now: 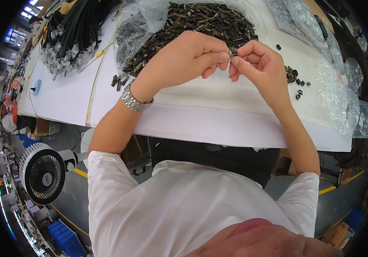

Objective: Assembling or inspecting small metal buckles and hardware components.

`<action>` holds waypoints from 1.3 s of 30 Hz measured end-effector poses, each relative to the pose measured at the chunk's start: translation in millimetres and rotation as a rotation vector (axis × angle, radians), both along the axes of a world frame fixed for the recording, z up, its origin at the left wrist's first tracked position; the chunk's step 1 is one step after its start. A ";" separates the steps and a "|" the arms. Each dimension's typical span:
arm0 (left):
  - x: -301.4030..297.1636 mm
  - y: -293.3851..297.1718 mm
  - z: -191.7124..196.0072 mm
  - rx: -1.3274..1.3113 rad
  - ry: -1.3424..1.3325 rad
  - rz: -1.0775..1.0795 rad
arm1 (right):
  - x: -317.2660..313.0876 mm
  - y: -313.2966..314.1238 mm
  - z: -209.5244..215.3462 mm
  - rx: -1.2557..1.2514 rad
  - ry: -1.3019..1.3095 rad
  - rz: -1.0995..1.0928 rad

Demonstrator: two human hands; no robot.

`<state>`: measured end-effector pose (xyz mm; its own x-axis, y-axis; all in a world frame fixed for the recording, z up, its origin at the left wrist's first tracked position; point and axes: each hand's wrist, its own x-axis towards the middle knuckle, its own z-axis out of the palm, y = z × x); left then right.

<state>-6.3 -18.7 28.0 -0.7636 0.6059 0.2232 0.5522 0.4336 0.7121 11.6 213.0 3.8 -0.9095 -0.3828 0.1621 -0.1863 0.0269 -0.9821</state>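
Above the white table, my left hand (192, 58) and my right hand (259, 64) meet almost fingertip to fingertip. A small dark, narrow piece (233, 54) shows at the right thumb and forefinger, which pinch it. My left thumb and forefinger are pressed together too; what lies between them is too small and covered to make out. Just beyond the hands spreads a big heap of small dark brown, oblong pieces (211, 21), partly hidden by my left hand. Several little black ring-like pieces (293, 75) lie beside my right hand.
Clear plastic bags (139, 30) edge the heap, with more plastic wrapping (342, 94) at right. Black straps with plastic-wrapped ends (74, 25) lie far left, near a yellow-tipped cord (99, 53). A fan (44, 173) stands left of me, below the table edge (218, 137).
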 end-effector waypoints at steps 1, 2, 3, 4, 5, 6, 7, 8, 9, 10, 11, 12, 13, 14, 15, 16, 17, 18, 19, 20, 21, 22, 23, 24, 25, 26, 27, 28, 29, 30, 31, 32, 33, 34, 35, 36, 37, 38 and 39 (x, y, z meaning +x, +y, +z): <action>-0.7 -2.4 7.0 0.049 -0.178 -0.048 | -3.1 3.3 1.3 0.000 0.000 -0.003; -0.9 -3.3 10.8 0.099 -0.355 -0.097 | -7.1 6.7 2.6 -0.039 0.010 0.073; 0.7 -1.5 9.7 0.098 -0.355 -0.100 | -8.5 8.8 3.6 -0.078 0.021 0.148; 2.8 0.6 6.2 0.080 -0.144 -0.071 | -8.6 7.4 3.2 -0.079 0.024 0.146; 3.6 2.3 1.8 0.061 0.067 -0.043 | -8.6 5.0 2.2 -0.110 0.060 0.114; 1.7 3.4 -6.2 0.061 0.070 -0.045 | -8.7 3.7 1.9 -0.140 0.096 0.080; 0.6 5.6 -12.7 0.009 0.435 0.002 | -10.3 5.6 2.5 -0.140 0.098 0.078; -0.4 6.3 -17.1 -0.043 0.800 0.050 | -14.0 8.7 2.9 -0.119 0.089 0.085; -0.8 5.4 -20.0 -0.043 0.802 0.048 | -15.6 10.5 3.3 -0.099 0.079 0.092; -0.2 6.8 -18.7 -0.063 0.822 0.047 | -14.7 10.9 4.2 -0.098 0.081 0.087; 0.5 8.3 -17.6 -0.083 0.842 0.046 | -13.0 10.3 5.5 -0.090 0.101 0.076; 1.3 8.7 -16.3 -0.080 0.844 0.041 | -12.0 9.9 6.5 -0.083 0.121 0.065; 2.9 7.4 -14.8 -0.119 0.842 0.051 | -11.4 9.6 7.1 -0.083 0.122 0.061; 3.4 6.4 -13.8 -0.157 0.839 0.061 | -10.9 9.4 7.7 -0.090 0.127 0.060; 2.8 6.2 -13.6 -0.157 0.840 0.056 | -10.4 9.3 8.0 -0.096 0.132 0.060; 2.8 5.9 -14.1 -0.164 0.847 0.059 | -9.8 9.0 7.7 -0.097 0.132 0.058; 2.8 6.2 -14.8 -0.171 0.854 0.062 | -9.1 8.7 7.0 -0.084 0.152 0.046; 1.9 6.9 -15.9 -0.171 0.854 0.060 | -8.3 8.6 6.7 -0.072 0.172 0.033; 0.5 7.7 -17.4 -0.148 0.853 0.058 | -7.0 8.5 7.0 -0.073 0.171 0.032; -0.2 8.3 -19.0 -0.125 0.853 0.057 | -5.5 8.4 7.7 -0.034 0.193 0.001; 0.3 8.7 -20.6 -0.126 0.852 0.056 | -4.5 8.6 8.0 0.005 0.215 -0.029; 0.6 9.6 -21.9 -0.064 0.748 0.069 | -5.2 9.6 7.4 0.004 0.215 -0.033; 0.8 10.6 -21.9 -0.003 0.643 0.083 | -7.0 10.7 6.1 0.066 0.292 -0.078; 0.3 9.5 -19.2 -0.003 0.643 0.079 | -8.1 11.5 4.8 0.129 0.369 -0.123; 0.2 6.9 -13.0 0.029 0.440 0.080 | -8.6 11.4 3.5 0.128 0.368 -0.124; 0.2 5.6 -8.7 0.061 0.236 0.081 | -8.8 10.8 2.1 0.170 0.420 -0.163; 0.8 5.7 -7.3 0.060 0.235 0.080 | -8.7 10.2 1.2 0.212 0.471 -0.202; 1.9 5.6 -6.4 0.073 0.175 0.060 | -8.5 9.3 0.8 0.211 0.469 -0.201; 2.5 5.3 -5.9 0.086 0.114 0.041 | -8.0 8.4 0.3 0.239 0.510 -0.229; 2.2 5.3 -5.1 0.084 0.111 0.044 | -7.3 7.6 -0.5 0.266 0.550 -0.257; 1.8 4.9 -4.6 0.067 0.101 0.017 | -5.9 6.7 0.7 0.267 0.550 -0.253; 1.7 4.4 -4.8 0.049 0.090 -0.009 | -4.0 6.1 2.9 0.281 0.566 -0.246; 2.1 4.2 -5.8 0.051 0.089 -0.005 | -2.6 5.0 4.0 0.294 0.583 -0.240; 1.8 5.0 -6.6 0.068 0.079 -0.008 | -2.0 4.4 3.5 0.294 0.582 -0.238; 1.6 5.0 -7.1 0.085 0.068 -0.011 | -1.6 3.8 3.2 0.295 0.585 -0.235; 1.6 4.2 -6.8 0.085 0.067 -0.008 | -1.8 3.1 3.0 0.297 0.588 -0.232; 1.8 3.7 -6.0 0.062 0.065 -0.016 | -2.5 3.0 1.8 0.297 0.587 -0.231; 1.9 3.1 -4.7 0.040 0.063 -0.024 | -3.7 3.3 0.1 0.254 0.573 -0.205; 1.9 2.5 -2.2 0.040 0.062 -0.024 | -4.4 3.9 -0.8 0.210 0.559 -0.180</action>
<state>-4.3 -16.2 25.8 -0.7330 0.6132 0.2943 0.6057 0.3917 0.6926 7.2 217.0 3.0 -0.7622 -0.3073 0.5697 -0.6451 0.2876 -0.7079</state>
